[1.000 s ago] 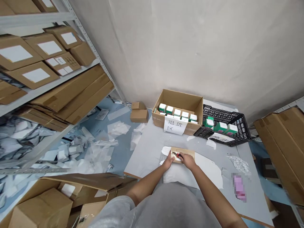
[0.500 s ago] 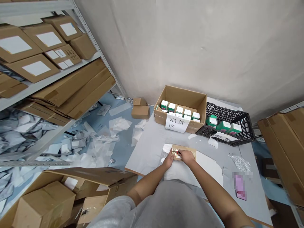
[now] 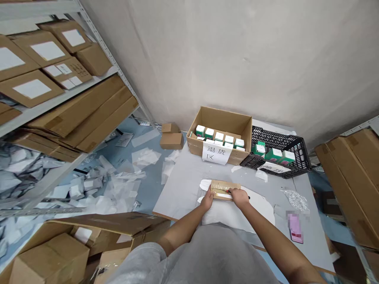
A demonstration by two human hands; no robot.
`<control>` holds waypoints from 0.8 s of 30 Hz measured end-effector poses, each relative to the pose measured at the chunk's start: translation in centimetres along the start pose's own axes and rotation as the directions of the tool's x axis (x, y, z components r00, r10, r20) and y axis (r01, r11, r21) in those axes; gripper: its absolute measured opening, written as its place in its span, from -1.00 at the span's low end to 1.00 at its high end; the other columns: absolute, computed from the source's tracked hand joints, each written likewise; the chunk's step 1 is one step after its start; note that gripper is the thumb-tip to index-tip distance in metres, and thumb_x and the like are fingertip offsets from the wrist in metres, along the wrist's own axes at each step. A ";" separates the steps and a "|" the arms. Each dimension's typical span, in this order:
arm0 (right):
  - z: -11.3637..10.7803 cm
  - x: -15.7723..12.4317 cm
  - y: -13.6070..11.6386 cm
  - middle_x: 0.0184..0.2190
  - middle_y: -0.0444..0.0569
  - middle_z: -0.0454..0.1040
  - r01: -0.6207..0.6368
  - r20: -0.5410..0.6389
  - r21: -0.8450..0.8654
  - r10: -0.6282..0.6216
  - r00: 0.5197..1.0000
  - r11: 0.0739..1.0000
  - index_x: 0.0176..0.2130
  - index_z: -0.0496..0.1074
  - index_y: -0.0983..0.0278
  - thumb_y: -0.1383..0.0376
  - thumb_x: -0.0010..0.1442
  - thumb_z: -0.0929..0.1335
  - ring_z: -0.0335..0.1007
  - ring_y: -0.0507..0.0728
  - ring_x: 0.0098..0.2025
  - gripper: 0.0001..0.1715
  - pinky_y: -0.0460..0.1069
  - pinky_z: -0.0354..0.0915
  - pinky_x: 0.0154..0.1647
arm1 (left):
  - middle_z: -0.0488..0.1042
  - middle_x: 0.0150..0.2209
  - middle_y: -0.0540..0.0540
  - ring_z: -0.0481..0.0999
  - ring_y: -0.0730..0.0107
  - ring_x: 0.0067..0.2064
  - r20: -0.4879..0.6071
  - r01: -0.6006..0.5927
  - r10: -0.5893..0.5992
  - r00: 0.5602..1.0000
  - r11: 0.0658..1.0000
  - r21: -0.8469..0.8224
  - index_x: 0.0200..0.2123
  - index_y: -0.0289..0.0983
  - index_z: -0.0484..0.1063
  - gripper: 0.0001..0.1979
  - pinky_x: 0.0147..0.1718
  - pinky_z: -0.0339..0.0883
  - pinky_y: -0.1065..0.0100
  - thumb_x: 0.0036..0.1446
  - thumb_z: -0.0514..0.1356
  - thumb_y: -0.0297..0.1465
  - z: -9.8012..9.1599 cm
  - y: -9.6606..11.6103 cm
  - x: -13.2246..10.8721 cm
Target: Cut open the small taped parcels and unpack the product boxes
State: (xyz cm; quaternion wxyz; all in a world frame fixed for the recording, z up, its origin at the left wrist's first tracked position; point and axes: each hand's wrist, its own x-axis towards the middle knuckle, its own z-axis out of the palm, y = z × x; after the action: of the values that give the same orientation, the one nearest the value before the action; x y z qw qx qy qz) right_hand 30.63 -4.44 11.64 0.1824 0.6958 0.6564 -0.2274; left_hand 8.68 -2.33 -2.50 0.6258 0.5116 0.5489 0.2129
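A small flat cardboard parcel [image 3: 222, 185] lies on white plastic bags [image 3: 260, 209] on the grey table [image 3: 183, 181] in front of me. My left hand [image 3: 207, 198] presses on the parcel's left end, fingers closed against it. My right hand [image 3: 240, 196] is closed on a small red-handled cutter [image 3: 228, 191] whose tip lies along the parcel's taped top, at its right half.
An open cardboard box [image 3: 225, 118] with a paper sign holds several green-and-white boxes. Beside it stands a black plastic crate [image 3: 296, 156] with more. A pink object [image 3: 295, 228] lies at the right. Shelves of cartons [image 3: 56, 75] stand left, with torn wrappers [image 3: 118, 185] and cartons [image 3: 47, 256] on the floor.
My right hand with the cutter has slid to the right along the parcel's top. My left hand has stayed on the parcel's left end. The view has shifted slightly.
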 end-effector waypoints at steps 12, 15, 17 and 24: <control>1.2 -3.8 6.6 -0.01 0.17 0.63 -0.150 -0.025 -0.007 0.149 0.988 0.989 0.12 0.54 0.20 0.24 0.55 0.18 0.60 0.25 -0.02 -0.60 0.03 0.30 -0.07 | 0.34 0.45 -0.16 0.32 0.01 0.45 -0.028 -0.050 0.053 0.998 0.995 0.091 0.58 -0.10 -0.04 -0.17 0.45 0.10 0.05 0.41 0.08 0.10 -0.3 -0.8 0.4; 1.5 -4.2 7.1 -0.02 0.16 0.64 -0.169 -0.040 0.014 0.169 0.985 0.986 0.12 0.54 0.20 0.18 0.57 0.16 0.61 0.27 -0.02 -0.56 0.05 0.31 -0.07 | 0.32 0.46 -0.15 0.32 0.03 0.45 -0.024 -0.050 0.054 0.998 0.989 0.137 0.58 -0.09 -0.03 -0.23 0.45 0.10 0.03 0.45 0.02 0.06 -0.4 -0.8 0.4; 1.8 -4.4 7.4 -0.03 0.16 0.64 -0.178 -0.049 0.034 0.179 0.983 0.983 0.12 0.54 0.19 0.18 0.57 0.16 0.61 0.28 -0.03 -0.56 0.06 0.32 -0.07 | 0.27 0.49 -0.17 0.29 0.05 0.47 -0.018 -0.046 0.050 0.999 0.985 0.164 0.58 -0.11 -0.05 -0.25 0.45 0.10 0.02 0.48 -0.02 0.05 -0.5 -0.8 0.4; 5.2 -6.1 11.4 -0.09 0.20 0.66 -0.393 -0.024 0.269 0.414 0.910 0.879 0.10 0.53 0.20 0.11 0.55 0.15 0.63 0.31 -0.07 -0.53 0.08 0.35 -0.13 | -0.01 0.59 -0.24 0.04 0.11 0.58 -0.066 -0.114 0.156 0.986 0.899 0.422 0.61 -0.19 -0.19 -0.23 0.49 0.02 0.03 0.44 0.01 -0.26 -0.9 1.0 0.3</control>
State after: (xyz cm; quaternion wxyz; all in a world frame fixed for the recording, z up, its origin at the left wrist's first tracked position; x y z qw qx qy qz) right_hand 41.41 -13.16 10.20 0.1070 0.8435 0.4686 -0.2397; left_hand 8.26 -1.32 -1.61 0.4583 0.6591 0.5748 0.1585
